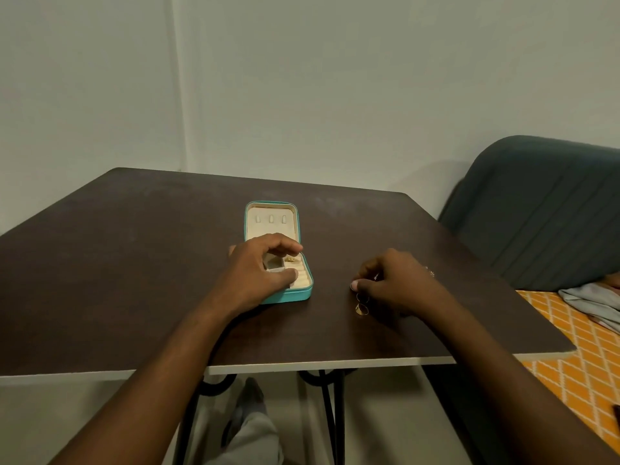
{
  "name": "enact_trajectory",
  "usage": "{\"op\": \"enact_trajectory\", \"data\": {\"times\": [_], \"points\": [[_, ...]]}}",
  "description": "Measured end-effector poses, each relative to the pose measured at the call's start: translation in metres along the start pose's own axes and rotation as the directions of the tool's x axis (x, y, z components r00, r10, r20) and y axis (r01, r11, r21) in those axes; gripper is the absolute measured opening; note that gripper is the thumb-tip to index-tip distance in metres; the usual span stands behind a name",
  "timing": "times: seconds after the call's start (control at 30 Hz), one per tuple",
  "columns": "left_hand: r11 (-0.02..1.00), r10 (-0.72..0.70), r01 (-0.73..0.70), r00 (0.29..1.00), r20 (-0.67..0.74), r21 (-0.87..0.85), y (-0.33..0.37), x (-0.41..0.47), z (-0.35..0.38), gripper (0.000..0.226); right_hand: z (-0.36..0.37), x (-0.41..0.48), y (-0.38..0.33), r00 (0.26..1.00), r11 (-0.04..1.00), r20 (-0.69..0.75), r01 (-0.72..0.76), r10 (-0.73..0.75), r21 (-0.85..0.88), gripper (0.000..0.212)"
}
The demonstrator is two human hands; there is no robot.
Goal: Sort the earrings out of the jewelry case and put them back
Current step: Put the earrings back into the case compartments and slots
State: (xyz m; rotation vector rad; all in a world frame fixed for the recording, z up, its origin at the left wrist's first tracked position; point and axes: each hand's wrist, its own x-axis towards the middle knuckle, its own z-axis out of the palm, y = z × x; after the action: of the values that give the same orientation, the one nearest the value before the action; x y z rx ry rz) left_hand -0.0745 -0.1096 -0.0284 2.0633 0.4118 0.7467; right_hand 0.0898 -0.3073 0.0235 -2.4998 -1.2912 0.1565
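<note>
A small teal jewelry case [303, 293] lies open in the middle of the dark table, its cream lid [271, 218] flat behind it. My left hand [258, 273] rests over the case's tray, fingers and thumb curled around a small inner compartment. A gold earring [290, 259] lies in the tray by my fingertips. My right hand [399, 283] is on the table to the right of the case, fingertips pinched together over something small that I cannot make out. Two gold hoop earrings [362, 305] lie on the table just below that hand. Another small piece [430, 272] shows beyond my right knuckles.
The dark brown table [134, 280] has its near edge close to me and its right edge beside a grey-blue chair [543, 209]. An orange patterned cloth [577, 357] lies lower right. Black table legs [332, 414] and my own leg [248, 424] are under the table.
</note>
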Motion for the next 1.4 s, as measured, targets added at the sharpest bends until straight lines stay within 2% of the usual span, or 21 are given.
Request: {"op": "enact_trajectory", "data": {"times": [0.2,0.33,0.47,0.6,0.7,0.87,0.93,1.03,1.2,1.3,1.4], "points": [[0.971,0.129,-0.115,0.99,-0.05,0.209,0.009,-0.009,0.007,0.021,0.001,0.008,-0.008,1.0,0.997,-0.021,-0.02,0.019,-0.069,0.005],[0.94,0.194,-0.18,0.981,-0.02,0.291,0.012,-0.01,0.01,0.02,0.006,0.012,-0.015,0.999,0.999,-0.043,0.009,-0.011,-0.052,0.011],[0.971,0.164,-0.148,0.983,-0.078,0.187,0.006,-0.007,0.005,0.02,0.011,0.018,-0.027,0.999,0.997,-0.008,0.045,-0.045,0.065,0.012],[0.999,0.038,-0.032,0.984,-0.175,0.034,0.0,-0.001,0.002,0.02,0.011,0.025,-0.041,0.978,0.941,-0.194,0.139,-0.081,0.308,0.007],[1.0,-0.024,0.023,0.974,-0.225,-0.006,-0.004,0.004,-0.001,0.016,0.015,0.039,-0.057,0.971,0.908,-0.21,0.188,-0.114,0.374,0.008],[0.994,-0.054,0.073,0.975,-0.215,0.083,-0.006,0.004,-0.006,0.022,0.033,0.062,-0.072,0.973,0.93,-0.127,0.223,-0.193,0.291,0.014],[0.99,-0.061,0.083,0.981,-0.182,0.115,-0.006,0.005,-0.004,0.015,0.038,0.064,-0.072,0.97,0.946,-0.118,0.234,-0.212,0.226,0.015],[0.991,-0.063,0.081,0.985,-0.161,0.11,-0.009,0.007,-0.003,0.016,0.038,0.065,-0.069,0.962,0.951,-0.133,0.26,-0.24,0.164,0.01],[0.99,-0.066,0.085,0.985,-0.16,0.11,-0.008,0.006,-0.004,0.021,0.032,0.063,-0.067,0.96,0.954,-0.094,0.274,-0.264,0.124,0.006],[0.99,-0.062,0.081,0.984,-0.166,0.111,-0.006,0.005,-0.003,0.016,0.03,0.059,-0.068,0.96,0.955,-0.083,0.276,-0.268,0.112,0.007],[0.985,-0.039,0.063,0.989,-0.146,0.16,-0.005,0.005,-0.001,0.021,0.029,0.054,-0.067,0.96,0.959,-0.096,0.27,-0.262,0.084,0.01]]}}
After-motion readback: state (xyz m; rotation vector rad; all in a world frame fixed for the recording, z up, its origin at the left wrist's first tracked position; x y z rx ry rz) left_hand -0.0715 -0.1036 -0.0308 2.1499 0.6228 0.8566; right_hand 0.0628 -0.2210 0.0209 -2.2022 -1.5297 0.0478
